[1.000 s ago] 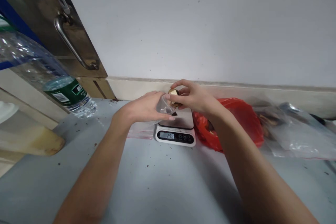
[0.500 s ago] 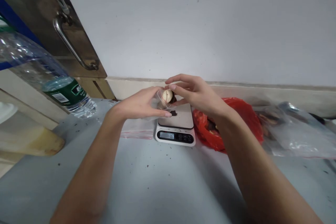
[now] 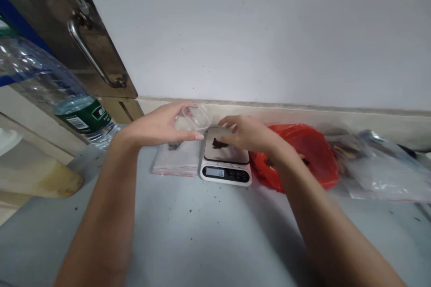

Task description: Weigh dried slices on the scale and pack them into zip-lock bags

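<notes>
My left hand [image 3: 161, 123] holds a small clear plastic bag [image 3: 198, 116] by its upper part, thumb stretched toward the scale. A flat zip bag [image 3: 177, 161] with a reddish seal line lies below that hand, with something dark at its upper end. My right hand [image 3: 247, 132] hovers over the white kitchen scale [image 3: 225, 175], its fingers bent and apart. On the plate a dark brown flake [image 3: 219, 143] lies close by my right thumb; whether they touch I cannot tell. The display seems to read 16, any decimal point unclear.
Right of the scale sits an open red plastic bag [image 3: 313, 152] with brown pieces inside. Beyond it are clear bags [image 3: 380, 166]. A large water bottle [image 3: 84, 116] and a yellowish container [image 3: 50, 179] stand left. The wall [image 3: 256, 45] rises behind; dark crumbs dot the table.
My left hand has moved left, away from the scale, with the clear bag. My right hand has lowered toward the plate. A pale, cracked round piece between the hands is now out of sight.
</notes>
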{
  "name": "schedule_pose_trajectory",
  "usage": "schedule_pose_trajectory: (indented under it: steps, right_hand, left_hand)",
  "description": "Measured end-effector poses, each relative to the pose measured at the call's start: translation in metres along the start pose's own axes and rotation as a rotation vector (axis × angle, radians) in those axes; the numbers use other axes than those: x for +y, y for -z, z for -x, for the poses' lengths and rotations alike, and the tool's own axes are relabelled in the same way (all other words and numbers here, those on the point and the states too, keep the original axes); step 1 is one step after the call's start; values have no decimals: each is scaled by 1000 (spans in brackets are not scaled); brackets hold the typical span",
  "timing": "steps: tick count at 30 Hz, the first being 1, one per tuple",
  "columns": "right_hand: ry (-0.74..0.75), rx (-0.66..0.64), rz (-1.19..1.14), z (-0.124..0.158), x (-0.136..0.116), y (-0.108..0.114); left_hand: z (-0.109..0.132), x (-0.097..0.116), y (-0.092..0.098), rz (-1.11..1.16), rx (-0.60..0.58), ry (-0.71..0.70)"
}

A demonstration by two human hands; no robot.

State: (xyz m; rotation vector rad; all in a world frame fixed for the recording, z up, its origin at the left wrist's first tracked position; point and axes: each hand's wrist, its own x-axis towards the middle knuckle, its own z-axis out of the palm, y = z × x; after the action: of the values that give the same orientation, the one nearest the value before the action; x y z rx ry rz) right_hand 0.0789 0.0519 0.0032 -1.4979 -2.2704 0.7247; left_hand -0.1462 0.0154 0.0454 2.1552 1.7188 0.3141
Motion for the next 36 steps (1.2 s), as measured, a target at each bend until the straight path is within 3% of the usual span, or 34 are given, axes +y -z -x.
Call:
schedule_pose_trajectory:
  steps: [2,4,10,14,18,22,26,31,36]
  right_hand:
    - [22,-141,73,-2,0,-8]
    - [39,-175,109,-3,0,-13]
    - [22,-71,-24,-2,10,-2]
    - [210,76,-309,3,16,12]
    - [384,142,-492,15,4,20]
    - [417,217,-447,27,-10,23]
    - [494,345,-379,36,-8,33]
    - [558,268,-407,44,-4,43]
    - [548,399,-334,46,-12,43]
  left_hand:
    - [-1,-4,2,-68,-28,-15]
    - [-2,-5,1,-111,-90,-3]
    - [-6,1,-6,-153,-196,13]
    - [-6,8,-9,-98,-220,-51]
    - [-2,17,-8,-36,-166,-123]
    - [6,25,-4,35,-88,-215]
    - [12,29,1,163,12,-271]
    - [15,35,3,439,-11,-333]
    - [14,40,2,466,5,-277]
